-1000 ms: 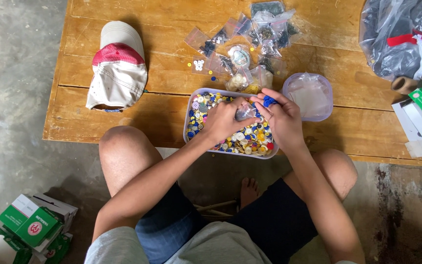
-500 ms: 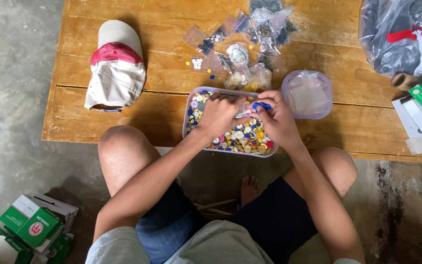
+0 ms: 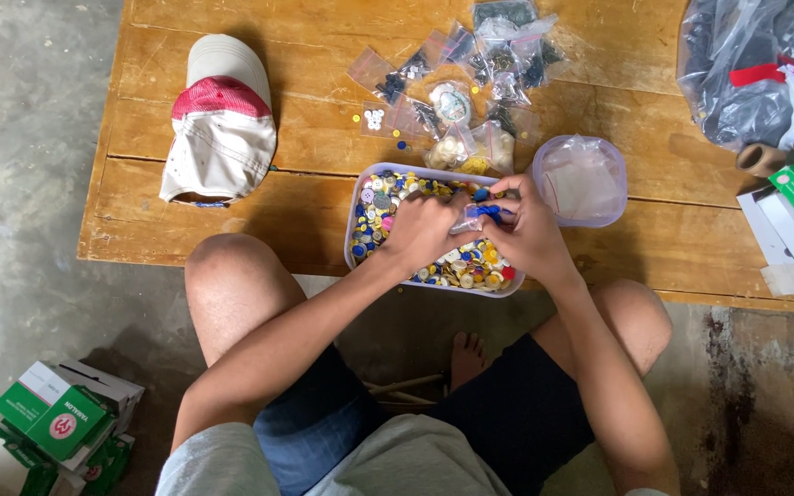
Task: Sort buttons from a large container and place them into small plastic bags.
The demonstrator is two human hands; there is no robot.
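Both hands over button tub (image 3: 366,246) at surface's near edge. L hand (image 3: 426,230) & R hand (image 3: 527,231) pinch small clear bag w/ blue buttons (image 3: 478,215). Lid (image 3: 581,179) just right; cap (image 3: 221,124) near left edge.

hands (image 3: 480,230) hide part of the button tray (image 3: 365,207).

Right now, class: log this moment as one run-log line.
left hand: over button tub | right hand: pinching small bag of blue buttons | lid: beside tub
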